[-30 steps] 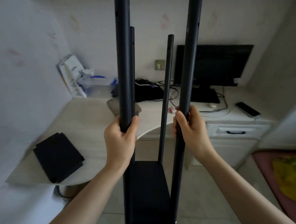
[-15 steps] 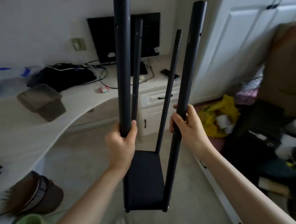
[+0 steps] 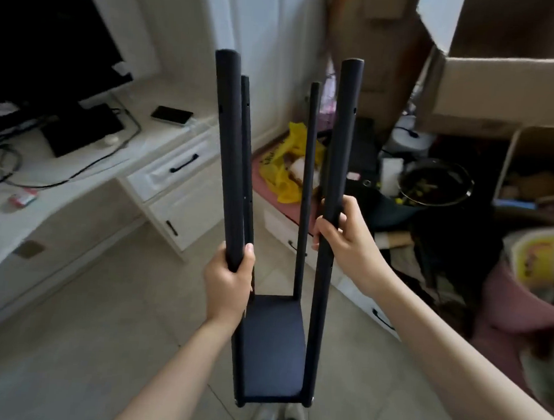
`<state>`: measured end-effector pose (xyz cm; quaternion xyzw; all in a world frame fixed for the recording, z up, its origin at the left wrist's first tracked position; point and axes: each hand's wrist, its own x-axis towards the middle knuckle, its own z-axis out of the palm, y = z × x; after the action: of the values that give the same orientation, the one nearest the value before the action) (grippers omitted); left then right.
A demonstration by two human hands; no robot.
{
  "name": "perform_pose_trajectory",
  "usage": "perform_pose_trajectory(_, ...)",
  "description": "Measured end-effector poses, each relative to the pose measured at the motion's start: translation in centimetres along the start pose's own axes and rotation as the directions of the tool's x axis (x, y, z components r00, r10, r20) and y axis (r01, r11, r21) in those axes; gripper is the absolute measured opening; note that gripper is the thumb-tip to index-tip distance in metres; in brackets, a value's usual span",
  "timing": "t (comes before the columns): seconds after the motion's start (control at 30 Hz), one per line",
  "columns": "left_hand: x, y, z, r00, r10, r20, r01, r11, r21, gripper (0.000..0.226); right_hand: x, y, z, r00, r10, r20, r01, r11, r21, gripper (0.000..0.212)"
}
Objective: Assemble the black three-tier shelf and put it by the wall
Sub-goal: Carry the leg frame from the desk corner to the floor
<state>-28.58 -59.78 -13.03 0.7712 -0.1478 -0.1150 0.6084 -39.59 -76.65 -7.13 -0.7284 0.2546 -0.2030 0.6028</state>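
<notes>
The black shelf frame hangs upright in front of me, above the floor. It has one black tier board at the bottom and four black posts rising from it. My left hand grips the near left post about halfway up. My right hand grips the near right post a little higher. The two far posts stand thinner behind. Small holes show along the posts. My feet show just below the board.
A white desk with drawers, a monitor, cables and a phone runs along the left. Cardboard boxes, a yellow bag, a dark pot and clutter fill the right. Pale tiled floor lies below.
My view has swung right, from the desk corner toward the cluttered side of the room, with the frame carried along. Both hands keep the same grips on the near posts.
</notes>
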Motion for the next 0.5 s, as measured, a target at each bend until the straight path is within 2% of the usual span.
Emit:
perform_pose_trajectory(0.2,1.5,-1.0,3.7,0.935,-0.046,0.353,0.053,0.999,-0.008,0.029,-3.6,3.5,-1.6,0.973,0.087,-0.215,-0.095,0.995,-0.029,0.022)
perform_pose_trajectory(0.5,0.2,-2.3,8.1,0.804,-0.024,0.594,0.023,1.0,0.008,0.022,-11.0,8.2,-2.6,0.892,0.239,-0.382,-0.257,0.966,0.005,0.021)
